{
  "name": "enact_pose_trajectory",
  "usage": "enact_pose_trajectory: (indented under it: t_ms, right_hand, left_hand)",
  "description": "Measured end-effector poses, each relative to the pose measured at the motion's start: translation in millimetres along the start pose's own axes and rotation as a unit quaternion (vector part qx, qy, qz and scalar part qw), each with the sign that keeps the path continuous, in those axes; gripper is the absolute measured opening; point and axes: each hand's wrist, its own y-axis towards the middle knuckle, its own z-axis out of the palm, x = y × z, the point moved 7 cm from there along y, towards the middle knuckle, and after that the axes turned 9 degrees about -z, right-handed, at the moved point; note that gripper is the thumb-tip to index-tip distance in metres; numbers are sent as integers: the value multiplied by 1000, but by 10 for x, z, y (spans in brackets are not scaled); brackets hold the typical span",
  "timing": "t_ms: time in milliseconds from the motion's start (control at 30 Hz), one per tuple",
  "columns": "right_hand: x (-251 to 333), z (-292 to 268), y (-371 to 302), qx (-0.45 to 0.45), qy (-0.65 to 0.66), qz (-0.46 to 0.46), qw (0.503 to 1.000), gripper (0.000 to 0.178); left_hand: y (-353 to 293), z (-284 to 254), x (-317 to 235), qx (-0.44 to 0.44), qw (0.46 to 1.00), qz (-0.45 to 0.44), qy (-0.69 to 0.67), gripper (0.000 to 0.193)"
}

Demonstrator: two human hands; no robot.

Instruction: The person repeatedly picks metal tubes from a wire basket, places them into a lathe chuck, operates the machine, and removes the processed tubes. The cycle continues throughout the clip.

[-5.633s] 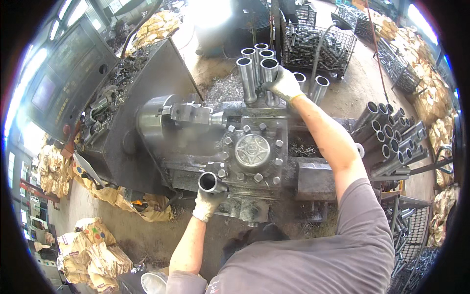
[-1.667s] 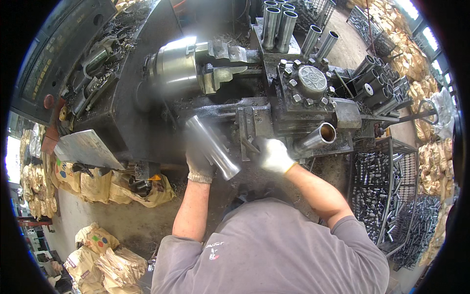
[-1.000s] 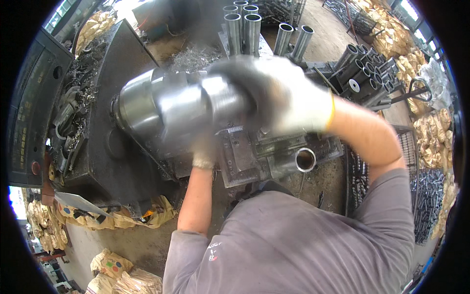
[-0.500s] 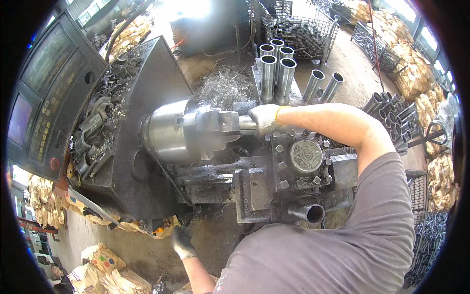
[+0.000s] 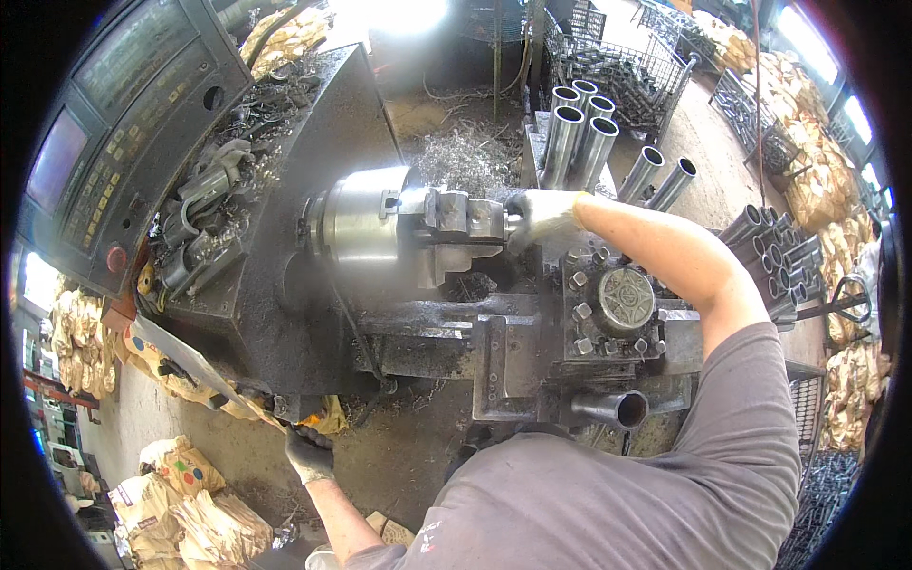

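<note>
Hold the short bright length of smooth steel tube (image 5: 513, 223) level and in line with the round, polished steel chuck (image 5: 366, 217) at far centre; mostly hidden between stepped metal jaws and glove. Right hand (image 5: 546, 216), in a white knitted glove with a yellow edge, at the tube's outer end; fingertips out of sight, so cannot tell whether clamped or merely resting. Best to guide straight along the axis, without tilting, and to leave loose knit clear of the jaws. Left hand (image 5: 312, 454), in a glove with dark fingers, at near left, touching or just beside the lower end of a long, flat grey plate (image 5: 195, 361); cannot tell whether closed on anything. Right of the chuck, a grimy, blocky metal tool turret (image 5: 587, 290) with square-headed bolts and a round embossed cap (image 5: 625, 300). Nearer, a dull, open-ended metal tube (image 5: 603, 408). At far right, upright polished tubes (image 5: 562, 147); beyond the chuck, wiry silvery shavings (image 5: 465, 157).
</note>
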Motion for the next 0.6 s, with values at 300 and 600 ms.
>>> enact_pose_trajectory:
  t_ms: [300, 600]
  right_hand:
    - [745, -366, -1889, -378, -74, -35, 922, 51]
    - [-21, 1049, -3787, -655, 167, -46, 735, 28]
  left_hand:
    - [-510, -124, -613, -271, 737, 485, 384, 48]
    - [-2102, 3311, -2390, -139, 414, 724, 535, 62]
